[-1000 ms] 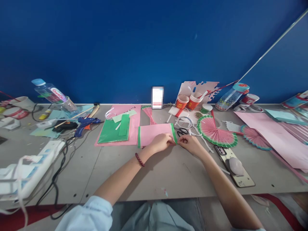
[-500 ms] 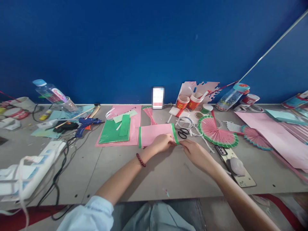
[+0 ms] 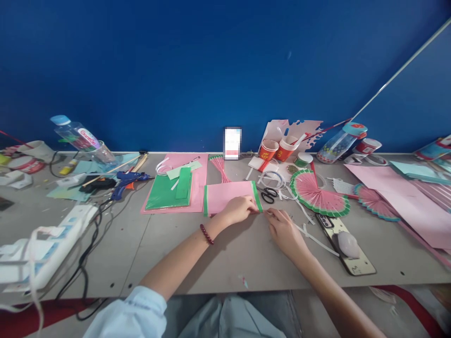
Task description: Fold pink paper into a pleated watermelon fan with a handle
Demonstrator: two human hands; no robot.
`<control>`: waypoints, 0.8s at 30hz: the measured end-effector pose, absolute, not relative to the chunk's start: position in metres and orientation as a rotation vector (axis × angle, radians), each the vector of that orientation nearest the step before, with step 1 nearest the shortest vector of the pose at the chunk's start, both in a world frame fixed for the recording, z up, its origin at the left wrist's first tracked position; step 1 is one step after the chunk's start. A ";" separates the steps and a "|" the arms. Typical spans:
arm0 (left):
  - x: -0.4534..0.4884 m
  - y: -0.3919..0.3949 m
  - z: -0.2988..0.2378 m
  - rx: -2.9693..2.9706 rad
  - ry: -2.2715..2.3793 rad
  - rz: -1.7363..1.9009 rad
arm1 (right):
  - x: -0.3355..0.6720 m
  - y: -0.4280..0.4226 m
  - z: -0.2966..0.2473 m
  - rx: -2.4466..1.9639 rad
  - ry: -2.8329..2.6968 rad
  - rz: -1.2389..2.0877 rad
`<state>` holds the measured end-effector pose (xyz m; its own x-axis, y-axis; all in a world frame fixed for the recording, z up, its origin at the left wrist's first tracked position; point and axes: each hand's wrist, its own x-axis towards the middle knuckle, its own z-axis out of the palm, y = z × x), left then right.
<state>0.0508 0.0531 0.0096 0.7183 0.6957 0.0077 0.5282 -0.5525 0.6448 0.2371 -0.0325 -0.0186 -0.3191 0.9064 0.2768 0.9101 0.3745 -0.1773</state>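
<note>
A pink sheet of paper (image 3: 225, 195) with green strips along both short ends lies in front of me. My left hand (image 3: 240, 209) is closed on its lower right part, fingers bent beside the green end. Just right of the sheet's lower right corner is my right hand (image 3: 284, 229), its thumb and fingertips pinched together. What that pinch holds, if anything, is too small to make out. Black-handled scissors (image 3: 269, 195) rest near the right green strip. A white paper strip (image 3: 322, 243) extends on the table beyond my right hand.
A green paper pack (image 3: 167, 199) and a blue glue gun (image 3: 127, 183) lie left. Rightward are a watermelon-pattern fan (image 3: 319, 195), a phone (image 3: 361, 260) and paper cups (image 3: 268, 149). A power strip (image 3: 70, 239) with cables occupies the left front.
My right hand has shifted slightly down, away from the sheet's green corner, uncovering more of the white strip behind it. My left hand stays on the sheet.
</note>
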 end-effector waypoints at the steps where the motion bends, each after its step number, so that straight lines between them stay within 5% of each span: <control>1: 0.051 0.053 0.010 2.293 0.925 0.352 | 0.237 -0.033 -0.020 -1.588 -2.321 -0.036; 24: 0.051 0.053 0.005 2.261 0.900 0.406 | 0.233 -0.036 -0.023 -1.543 -2.285 -0.147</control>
